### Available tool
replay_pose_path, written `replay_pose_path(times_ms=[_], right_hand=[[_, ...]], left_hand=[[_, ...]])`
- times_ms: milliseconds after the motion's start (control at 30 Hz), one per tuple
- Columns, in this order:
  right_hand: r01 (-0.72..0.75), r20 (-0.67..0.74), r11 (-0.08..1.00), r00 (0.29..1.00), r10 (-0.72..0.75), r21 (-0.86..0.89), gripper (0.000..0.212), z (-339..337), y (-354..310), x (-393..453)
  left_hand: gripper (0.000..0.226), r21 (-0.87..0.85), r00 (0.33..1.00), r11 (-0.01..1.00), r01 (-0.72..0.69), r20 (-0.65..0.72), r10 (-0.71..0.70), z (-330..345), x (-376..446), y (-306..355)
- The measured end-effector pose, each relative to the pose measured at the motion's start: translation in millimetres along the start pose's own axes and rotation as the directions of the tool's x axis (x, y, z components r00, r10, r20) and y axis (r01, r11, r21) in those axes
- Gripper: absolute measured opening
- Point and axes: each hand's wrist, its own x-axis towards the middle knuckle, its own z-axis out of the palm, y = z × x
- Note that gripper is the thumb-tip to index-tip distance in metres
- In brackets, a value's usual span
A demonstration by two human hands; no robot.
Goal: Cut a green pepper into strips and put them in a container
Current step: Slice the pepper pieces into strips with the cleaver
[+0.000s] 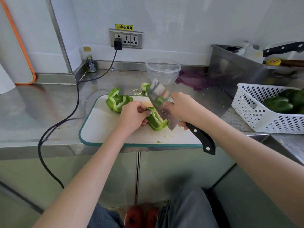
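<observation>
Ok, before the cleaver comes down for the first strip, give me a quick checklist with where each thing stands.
1. Left hand holding the pepper piece steady on the cutting board: ok.
2. Right hand gripping the cleaver: ok.
3. Left fingertips tucked back from the blade: cannot tell.
4. Board fully on the counter: not ok, its near edge overhangs.
5. Clear container open and empty behind the board: ok.
6. Second pepper piece clear of the blade: ok.

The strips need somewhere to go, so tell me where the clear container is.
In the head view, the clear container stands on the steel counter beyond the cutting board, near the back wall, with a purple lid just to its right.
</observation>
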Motion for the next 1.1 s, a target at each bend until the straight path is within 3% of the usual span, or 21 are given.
replay_pose_path(times_ms=[133, 333, 700, 833, 933, 1033, 1100], right_hand=[[-0.009, 0.048, 0.997, 0.999, 0.012, -0.070, 0.017, 10.0, -2.2, 0.3], [0.033, 0.069, 0.995, 0.997, -0.026, -0.099, 0.031, 11.0, -3.2, 0.1], [0.154, 0.089, 0.941, 0.987, -0.133, -0.303, 0.025, 13.1, -13.0, 15.8], [0.186, -0.008, 0.943, 0.981, -0.196, -0.276, 0.003, 18.6, -21.1, 17.9], [0.178, -0.008, 0.954, 0.983, -0.186, -0.241, 0.006, 17.4, -11.9, 12.4], [0.162, 0.044, 0.972, 0.987, -0.157, -0.171, 0.028, 12.9, 5.7, 4.4], [0.165, 0.044, 0.968, 0.986, -0.160, -0.187, 0.025, 12.5, 9.4, 1.4]], left_hand=[[0.013, 0.031, 1.000, 1.000, 0.000, 0.001, 0.000, 0.2, 0.6, 0.2], [0.013, 0.023, 1.000, 1.000, 0.009, 0.004, -0.009, 0.6, 0.9, 0.6], [0.006, 0.037, 1.000, 0.999, -0.009, 0.014, 0.009, 0.3, 3.1, -1.2], [0.005, 0.066, 1.000, 0.998, -0.012, 0.007, 0.012, 0.3, 1.9, 0.0], [0.011, 0.110, 1.000, 0.994, -0.012, -0.010, 0.013, 1.4, 2.3, -0.4], [0.017, 0.122, 1.000, 0.992, -0.013, 0.001, 0.013, 1.7, 2.7, 1.7], [0.017, 0.065, 0.999, 0.998, -0.024, 0.047, 0.021, -1.9, 1.8, 3.4]])
